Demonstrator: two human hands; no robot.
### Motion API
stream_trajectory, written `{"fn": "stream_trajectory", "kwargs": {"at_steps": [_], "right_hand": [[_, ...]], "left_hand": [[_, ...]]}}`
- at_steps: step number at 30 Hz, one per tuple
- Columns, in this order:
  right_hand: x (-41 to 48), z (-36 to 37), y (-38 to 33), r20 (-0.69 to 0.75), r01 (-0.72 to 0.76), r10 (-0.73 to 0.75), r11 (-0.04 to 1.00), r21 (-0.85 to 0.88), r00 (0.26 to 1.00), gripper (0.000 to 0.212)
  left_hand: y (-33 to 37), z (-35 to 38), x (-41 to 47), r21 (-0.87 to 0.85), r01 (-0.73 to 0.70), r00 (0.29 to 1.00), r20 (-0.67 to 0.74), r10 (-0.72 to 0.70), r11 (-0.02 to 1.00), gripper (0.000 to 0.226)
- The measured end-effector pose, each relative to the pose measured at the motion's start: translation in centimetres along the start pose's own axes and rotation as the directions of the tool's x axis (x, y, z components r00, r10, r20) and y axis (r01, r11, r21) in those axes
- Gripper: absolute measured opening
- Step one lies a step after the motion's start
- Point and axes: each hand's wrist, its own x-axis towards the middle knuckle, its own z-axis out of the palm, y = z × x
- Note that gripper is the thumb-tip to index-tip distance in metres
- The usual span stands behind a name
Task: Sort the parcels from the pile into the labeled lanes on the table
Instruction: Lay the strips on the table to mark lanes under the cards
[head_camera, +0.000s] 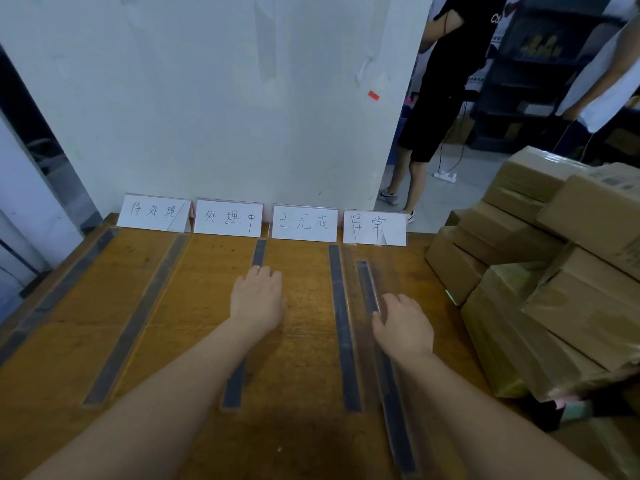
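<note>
A pile of taped brown cardboard parcels [550, 268] is stacked at the right end of the wooden table [79, 327]. Several dark strips [341, 327] divide the tabletop into lanes. White handwritten label cards [228, 218] stand in a row at the far edge, one per lane. My left hand [258, 299] lies palm down over the middle strip, its fingers curled under at the tips, holding nothing. My right hand [403, 323] rests on the rightmost strip [367, 285] with fingers bent over it and the thumb at its left edge. No parcel lies in any lane.
A white wall panel [225, 98] rises straight behind the cards. Two people stand at the back right, one in black shorts [433, 116], one in a white shirt [602, 74], near dark shelving. A power strip [446, 176] lies on the floor there.
</note>
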Motion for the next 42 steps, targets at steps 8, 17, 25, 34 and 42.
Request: {"fn": "stream_trajectory", "kwargs": {"at_steps": [8,17,25,34,42], "right_hand": [[-0.8,-2.1,3.4,0.075,-0.130,0.138,0.986,-0.102,0.988,0.032],[-3.2,-1.9,6.7,0.334,-0.248,0.290,0.955,-0.163,0.897,0.024],[-4.2,-2.3,6.9,0.258,-0.317,0.345,0.937,-0.145,0.903,0.013],[-5.4,-2.6,8.1,0.166,-0.357,0.381,0.921,-0.158,0.909,0.012],[-5.6,-3.4,10.2,0.135,-0.335,0.352,0.932,-0.136,0.926,0.014]], "left_hand": [[5.7,-1.3,0.0,-0.013,-0.127,0.992,-0.021,0.126,0.992,0.047],[11.2,-1.2,-0.9,-0.085,-0.249,0.968,-0.055,0.245,0.965,0.031],[15.3,-1.8,-0.1,-0.033,-0.458,0.889,-0.008,0.458,0.888,0.027],[19.7,-1.4,0.1,-0.023,-0.586,0.803,0.123,0.584,0.810,0.018],[23.4,-0.5,-0.7,-0.166,-0.480,0.820,0.263,0.508,0.861,0.012]]}}
